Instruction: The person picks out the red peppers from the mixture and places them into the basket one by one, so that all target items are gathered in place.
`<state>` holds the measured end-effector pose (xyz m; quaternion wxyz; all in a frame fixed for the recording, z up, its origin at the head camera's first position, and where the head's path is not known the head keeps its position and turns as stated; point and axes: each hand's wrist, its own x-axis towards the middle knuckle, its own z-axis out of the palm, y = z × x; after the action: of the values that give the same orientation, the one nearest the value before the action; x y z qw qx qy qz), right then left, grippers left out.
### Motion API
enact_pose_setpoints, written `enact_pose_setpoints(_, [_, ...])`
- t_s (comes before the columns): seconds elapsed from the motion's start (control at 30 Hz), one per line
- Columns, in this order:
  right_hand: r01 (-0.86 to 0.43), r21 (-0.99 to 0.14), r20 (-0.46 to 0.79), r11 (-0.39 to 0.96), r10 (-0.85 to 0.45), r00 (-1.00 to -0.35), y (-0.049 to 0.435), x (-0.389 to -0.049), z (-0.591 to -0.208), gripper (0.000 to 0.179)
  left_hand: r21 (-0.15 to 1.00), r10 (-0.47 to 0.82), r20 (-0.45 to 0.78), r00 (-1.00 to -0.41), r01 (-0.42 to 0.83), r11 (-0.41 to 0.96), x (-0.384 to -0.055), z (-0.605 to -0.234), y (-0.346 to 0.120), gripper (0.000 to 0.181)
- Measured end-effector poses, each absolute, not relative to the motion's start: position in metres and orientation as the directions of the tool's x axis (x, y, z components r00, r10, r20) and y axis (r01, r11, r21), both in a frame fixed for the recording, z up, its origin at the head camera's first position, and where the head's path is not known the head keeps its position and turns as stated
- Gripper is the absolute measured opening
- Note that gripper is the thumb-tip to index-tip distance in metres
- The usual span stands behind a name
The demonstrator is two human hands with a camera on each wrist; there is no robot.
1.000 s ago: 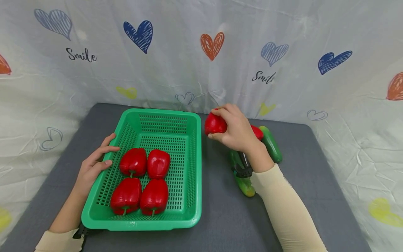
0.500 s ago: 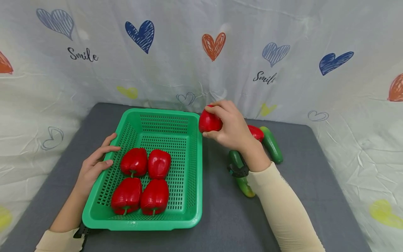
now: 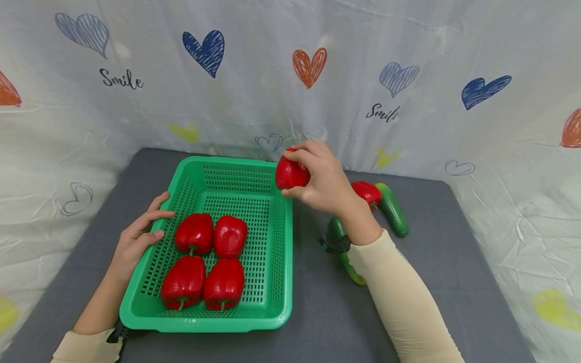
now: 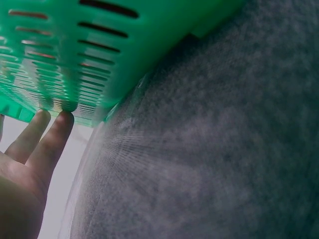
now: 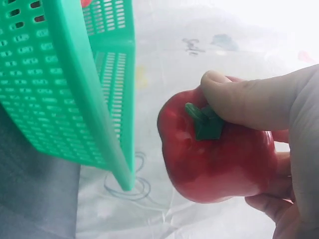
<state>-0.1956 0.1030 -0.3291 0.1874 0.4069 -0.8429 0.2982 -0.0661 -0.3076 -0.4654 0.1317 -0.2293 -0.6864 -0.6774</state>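
Note:
In the head view my right hand [image 3: 320, 176] holds a red bell pepper [image 3: 290, 172] above the far right corner of a green basket [image 3: 283, 252]. The right wrist view shows the thumb [image 5: 249, 102] beside the pepper's green stem [image 5: 208, 124] and fingers behind it. Several red peppers, such as this pepper [image 3: 224, 282], lie in the near left part of the basket. My left hand [image 3: 136, 242] rests on the basket's left rim. In the left wrist view two straight fingers [image 4: 50, 144] touch its slotted outer wall [image 4: 99, 59].
Right of the basket, a red pepper [image 3: 365, 193] lies against a dark green cucumber [image 3: 393, 209] on the grey tabletop [image 3: 313, 312]. Another cucumber [image 3: 354, 269] is partly hidden by the right wrist's black strap. A white curtain [image 3: 254, 101] with printed hearts hangs behind.
My right hand has carried its pepper left and slightly up, from beside the basket to over its right rim. More of the pepper on the table now shows. The left hand stays put.

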Motion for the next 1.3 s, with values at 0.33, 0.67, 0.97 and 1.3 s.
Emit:
enact_pose_setpoints(0.33, [-0.809,-0.331,0.552,0.485,-0.596,-0.583,0.083,-0.197,-0.327,0.068,0.890,0.126,0.453,-0.882,0.456,-0.004,-0.066,-0.466,-0.309,0.035])
enact_pose_setpoints(0.67, [-0.794,-0.368,0.516,0.484,-0.604,-0.607,0.067,-0.197,-0.321,0.066,0.860,0.138,0.508,-0.850,0.508,-0.033,-0.066,-0.465,-0.307,0.037])
enact_pose_setpoints(0.97, [-0.774,-0.400,0.476,0.491,-0.610,-0.633,0.056,-0.200,-0.321,0.068,0.861,0.142,0.507,-0.850,0.508,-0.032,-0.066,-0.466,-0.308,0.036])
enact_pose_setpoints(1.3, [-0.773,-0.429,0.446,0.468,-0.634,-0.631,0.041,-0.200,-0.319,0.070,0.858,0.140,0.513,-0.847,0.513,-0.041,-0.068,-0.467,-0.308,0.037])
